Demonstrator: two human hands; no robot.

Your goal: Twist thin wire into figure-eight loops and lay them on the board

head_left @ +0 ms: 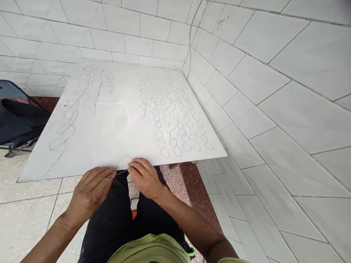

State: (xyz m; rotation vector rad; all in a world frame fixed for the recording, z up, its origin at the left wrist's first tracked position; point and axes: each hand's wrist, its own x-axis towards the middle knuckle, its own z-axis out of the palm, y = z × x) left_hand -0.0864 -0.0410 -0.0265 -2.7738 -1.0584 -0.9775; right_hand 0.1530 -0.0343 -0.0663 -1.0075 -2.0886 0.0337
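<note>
From here, the left hand (94, 188) and right hand (146, 179) hold a thin wire loop (124, 156) between close-set fingers, mid-way along the table's (93, 153) near edge; light, even pressure should keep its curve smooth.

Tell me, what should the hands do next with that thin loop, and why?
Perhaps the left hand and right hand could slide the thin loop farther onto the white board, because its lower part pokes past the near edge.

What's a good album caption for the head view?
Left hand and right hand hold a thin loop at the edge of a white board.
</note>
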